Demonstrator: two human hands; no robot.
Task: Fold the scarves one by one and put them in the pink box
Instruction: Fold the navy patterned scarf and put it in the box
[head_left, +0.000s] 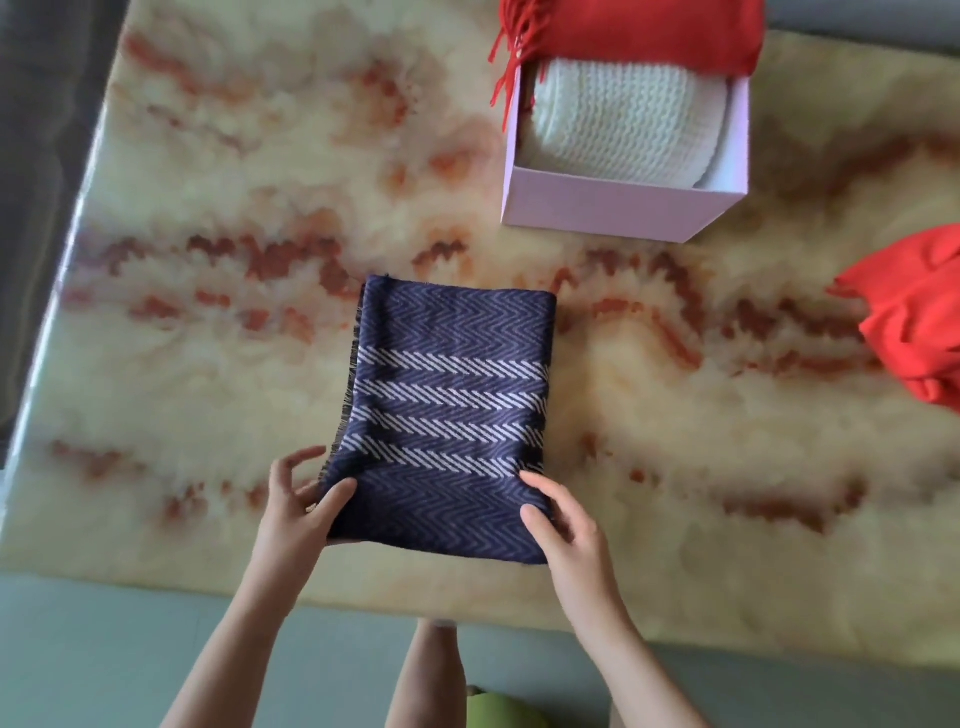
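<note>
The left hand (304, 506) pinches the near left corner of the blue scarf (447, 374), thumb on top. The right hand (563, 522) seems to grip the near right corner, probably ready to fold it over again. It lies mid-frame on the desk (208, 208). Upper right, the pink box (613, 208) holds a white scarf (623, 124), and a red scarf (639, 31) lies across its far rim. Another red one (914, 322) waits at right.
</note>
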